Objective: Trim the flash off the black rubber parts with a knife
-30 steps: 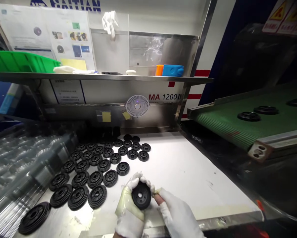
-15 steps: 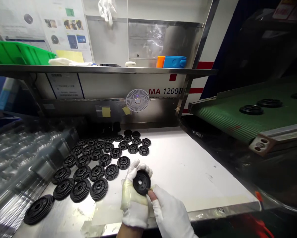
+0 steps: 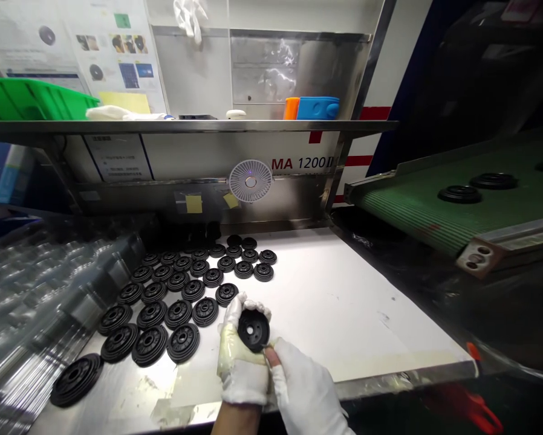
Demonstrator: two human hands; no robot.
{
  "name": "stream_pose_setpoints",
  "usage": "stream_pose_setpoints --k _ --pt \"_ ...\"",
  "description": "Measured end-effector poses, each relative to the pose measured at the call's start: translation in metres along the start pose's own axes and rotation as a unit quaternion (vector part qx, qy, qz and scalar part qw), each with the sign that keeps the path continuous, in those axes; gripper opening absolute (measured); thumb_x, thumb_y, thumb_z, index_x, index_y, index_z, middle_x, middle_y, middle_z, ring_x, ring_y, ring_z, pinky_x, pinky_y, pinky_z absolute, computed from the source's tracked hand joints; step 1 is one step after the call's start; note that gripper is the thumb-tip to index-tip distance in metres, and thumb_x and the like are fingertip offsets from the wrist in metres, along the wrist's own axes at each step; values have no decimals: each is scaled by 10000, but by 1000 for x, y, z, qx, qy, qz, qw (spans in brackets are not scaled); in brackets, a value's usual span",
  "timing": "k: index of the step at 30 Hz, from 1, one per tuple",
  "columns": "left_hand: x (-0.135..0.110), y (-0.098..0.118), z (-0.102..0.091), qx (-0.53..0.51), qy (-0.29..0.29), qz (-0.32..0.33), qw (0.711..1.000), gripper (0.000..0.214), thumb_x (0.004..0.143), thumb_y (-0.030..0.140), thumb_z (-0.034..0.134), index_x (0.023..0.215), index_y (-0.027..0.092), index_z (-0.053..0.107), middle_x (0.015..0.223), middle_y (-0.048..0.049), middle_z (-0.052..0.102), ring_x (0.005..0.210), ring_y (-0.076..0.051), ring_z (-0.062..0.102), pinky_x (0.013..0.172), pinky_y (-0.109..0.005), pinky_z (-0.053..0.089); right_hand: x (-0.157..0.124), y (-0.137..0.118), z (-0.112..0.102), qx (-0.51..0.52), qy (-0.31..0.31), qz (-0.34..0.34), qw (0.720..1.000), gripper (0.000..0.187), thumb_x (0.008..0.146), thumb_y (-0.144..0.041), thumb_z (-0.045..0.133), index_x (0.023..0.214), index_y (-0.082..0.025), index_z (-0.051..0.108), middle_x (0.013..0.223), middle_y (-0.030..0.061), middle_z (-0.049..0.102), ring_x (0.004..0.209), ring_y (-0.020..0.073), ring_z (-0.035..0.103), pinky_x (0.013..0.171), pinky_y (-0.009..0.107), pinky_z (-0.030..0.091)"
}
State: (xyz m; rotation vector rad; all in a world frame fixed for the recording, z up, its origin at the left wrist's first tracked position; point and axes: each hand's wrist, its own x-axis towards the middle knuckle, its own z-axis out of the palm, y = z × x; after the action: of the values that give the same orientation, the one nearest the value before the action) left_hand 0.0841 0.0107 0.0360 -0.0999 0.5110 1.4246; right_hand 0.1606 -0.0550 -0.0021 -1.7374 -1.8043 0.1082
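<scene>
My left hand (image 3: 239, 356), in a white glove, is closed round a black round ribbed disc (image 3: 253, 330) and holds it up just above the front of the white table (image 3: 344, 302). My right hand (image 3: 303, 393), also gloved, is pinched against the disc's lower right edge; whether a small tool sits in its fingers I cannot make out. Several matching black discs (image 3: 181, 290) lie in rows on the table just left of my hands.
A green conveyor belt (image 3: 416, 211) on the right carries two more black discs (image 3: 459, 194). Clear plastic trays (image 3: 35, 302) lie at the left. A metal shelf (image 3: 185, 126) above holds a green bin (image 3: 26, 99) and an orange and blue object (image 3: 311, 108). A small fan (image 3: 250, 180) hangs below it.
Both hands with the disc have drifted slightly up and left, closer to the rows. The camera has tilted a little downward. The discs on the belt have moved slightly.
</scene>
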Motion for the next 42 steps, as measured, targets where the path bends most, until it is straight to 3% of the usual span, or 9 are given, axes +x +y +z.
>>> stream_pose_setpoints --k 5,9,16,21,27,31,42 --pt "-2 6 -8 88 -45 -48 994 262 714 144 553 976 154 565 840 -83 609 793 -210 603 706 -377 506 5 3 -5 -2 -5 -13 1000 305 912 -351 259 800 -253 525 634 -7 608 511 175 551 457 279 315" --pt "-2 9 -10 69 -81 -49 993 163 704 148 550 864 142 578 674 -38 562 643 -159 569 619 -312 493 6 3 -10 -11 -20 3 1000 302 921 -337 248 883 -253 535 687 2 623 533 177 559 460 276 336" --pt "2 5 -1 19 -3 3 1000 57 732 106 550 724 162 559 603 12 529 575 -101 537 614 -239 491 0 -5 7 16 -3 -18 1000 299 906 -335 250 782 -254 509 658 -4 605 583 191 592 496 282 357" --pt "0 10 -9 82 -50 -25 995 239 705 140 550 941 153 581 875 -97 616 809 -213 601 698 -362 503 4 1 2 4 12 -16 1000 296 907 -350 269 752 -256 503 612 -14 588 499 180 544 450 285 318" --pt "0 11 -5 49 -52 -48 996 86 704 130 546 785 151 564 634 -18 536 587 -136 538 568 -274 470 2 6 -3 -18 -22 23 999 316 919 -376 242 786 -254 501 642 -3 585 538 189 543 486 288 344" --pt "2 9 -2 24 -22 -31 999 55 719 142 583 714 164 533 604 13 508 565 -117 517 554 -253 461 3 2 -1 4 -25 35 999 337 919 -395 224 779 -252 496 657 0 583 557 193 543 499 292 351" --pt "-1 11 -4 31 -22 -36 999 42 719 148 592 721 162 552 605 14 528 570 -115 532 563 -252 475 1 -4 -9 39 -49 30 998 338 918 -379 240 773 -246 514 660 7 593 569 178 555 495 269 354"
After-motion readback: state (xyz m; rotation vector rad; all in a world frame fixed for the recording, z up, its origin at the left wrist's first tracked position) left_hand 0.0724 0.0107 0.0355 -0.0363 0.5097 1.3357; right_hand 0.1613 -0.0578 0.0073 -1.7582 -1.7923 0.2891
